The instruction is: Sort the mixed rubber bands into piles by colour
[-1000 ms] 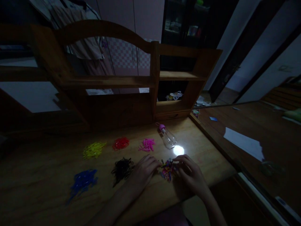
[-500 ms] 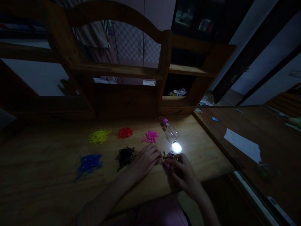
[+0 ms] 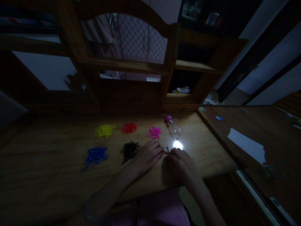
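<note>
My left hand [image 3: 150, 154] rests on the wooden table with its fingers bent together, the tips at one end of a thin yellowish rubber band [image 3: 167, 153]. From the other side my right hand [image 3: 182, 161] pinches the same band, so it spans the small gap between my fingertips. A few dark bands show just behind it; my right hand covers most of that small mixed bunch. Beside my left hand lies a pile of black rubber bands [image 3: 130, 151]. Pink rubber bands [image 3: 153, 132] lie beyond the hands.
Piles of blue [image 3: 96, 156], yellow [image 3: 104, 131] and red rubber bands [image 3: 129, 128] lie to the left. A clear bottle with a pink cap [image 3: 175, 128] lies behind a bright light spot [image 3: 178, 145]. A wooden shelf unit [image 3: 131, 97] closes the table's back; papers [image 3: 246, 145] lie right.
My right hand has turned over the mixed bunch and hides more of it, and a yellowish band now shows between the fingertips. The whole view has shifted slightly.
</note>
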The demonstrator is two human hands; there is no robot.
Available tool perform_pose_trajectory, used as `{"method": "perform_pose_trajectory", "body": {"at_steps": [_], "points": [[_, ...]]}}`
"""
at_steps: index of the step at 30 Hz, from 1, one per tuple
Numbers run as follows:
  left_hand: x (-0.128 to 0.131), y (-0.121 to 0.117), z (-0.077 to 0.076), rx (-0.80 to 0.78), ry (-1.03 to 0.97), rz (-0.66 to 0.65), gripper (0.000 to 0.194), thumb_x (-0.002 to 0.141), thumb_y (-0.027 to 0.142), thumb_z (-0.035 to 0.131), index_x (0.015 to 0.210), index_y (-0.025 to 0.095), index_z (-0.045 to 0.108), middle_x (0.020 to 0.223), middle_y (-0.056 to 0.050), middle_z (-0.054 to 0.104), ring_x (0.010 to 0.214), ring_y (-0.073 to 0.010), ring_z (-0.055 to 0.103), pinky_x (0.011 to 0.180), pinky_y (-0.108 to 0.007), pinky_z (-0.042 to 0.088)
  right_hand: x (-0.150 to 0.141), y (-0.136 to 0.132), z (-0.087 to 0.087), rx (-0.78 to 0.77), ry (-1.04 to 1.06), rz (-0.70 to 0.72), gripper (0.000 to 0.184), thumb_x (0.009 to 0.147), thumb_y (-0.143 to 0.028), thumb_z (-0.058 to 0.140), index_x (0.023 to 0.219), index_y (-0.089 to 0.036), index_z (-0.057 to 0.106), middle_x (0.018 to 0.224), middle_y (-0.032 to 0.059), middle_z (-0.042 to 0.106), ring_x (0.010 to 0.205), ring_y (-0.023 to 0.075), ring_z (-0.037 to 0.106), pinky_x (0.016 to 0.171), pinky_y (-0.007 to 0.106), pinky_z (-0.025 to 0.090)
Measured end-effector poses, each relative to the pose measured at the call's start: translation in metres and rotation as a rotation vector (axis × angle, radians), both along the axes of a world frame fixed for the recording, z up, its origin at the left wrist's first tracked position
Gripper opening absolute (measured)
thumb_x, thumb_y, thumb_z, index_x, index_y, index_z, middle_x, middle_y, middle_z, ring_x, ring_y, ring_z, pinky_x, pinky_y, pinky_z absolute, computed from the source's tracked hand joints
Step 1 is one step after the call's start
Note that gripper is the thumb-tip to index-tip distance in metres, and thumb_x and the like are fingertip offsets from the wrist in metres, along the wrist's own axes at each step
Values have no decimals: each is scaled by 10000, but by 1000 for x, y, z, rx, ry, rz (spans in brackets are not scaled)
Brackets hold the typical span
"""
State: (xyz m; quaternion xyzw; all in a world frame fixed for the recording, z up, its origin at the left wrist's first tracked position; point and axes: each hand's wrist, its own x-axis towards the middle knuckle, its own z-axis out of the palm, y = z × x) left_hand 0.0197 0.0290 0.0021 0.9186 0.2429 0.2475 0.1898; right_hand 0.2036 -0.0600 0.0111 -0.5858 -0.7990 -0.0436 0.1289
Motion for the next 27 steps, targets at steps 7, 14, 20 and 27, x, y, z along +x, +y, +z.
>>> {"method": "perform_pose_trajectory", "body": {"at_steps": [7, 14, 20, 27], "points": [[-1, 0, 0, -15, 6, 18, 159, 969, 252, 498, 917, 181, 631, 949, -57, 605, 973, -211, 533, 867, -358, 444, 1, 8, 1, -37, 85, -30, 107, 822, -106, 623, 854, -205, 647, 862, 53, 619, 762, 202, 568, 682, 324, 428], [0, 2, -3, -25, 8, 19, 160, 966, 258, 506, 923, 181, 640, 932, -55, 607, 963, -211, 534, 854, -350, 442, 22, 14, -4, -204, 820, -132, 86, 828, -280, 657, 801, -206, 624, 836, 24, 619, 720, 157, 595, 610, 254, 472], [1, 2, -4, -27, 32, 4, 182, 976, 262, 491, 920, 175, 640, 921, -54, 608, 957, -207, 537, 839, -328, 440, 30, 19, 4, -384, 1324, -288, 224, 746, -381, 750, 817, -187, 666, 817, 42, 699, 710, 178, 650, 625, 274, 508], [1, 3, -3, -65, -20, -8, 156, 963, 242, 518, 936, 170, 654, 938, -56, 616, 963, -201, 544, 836, -317, 444, 29, 26, 7, -439, 1389, -291, 172, 704, -295, 776, 768, -179, 666, 665, 27, 716, 598, 163, 660, 584, 256, 507]]}}
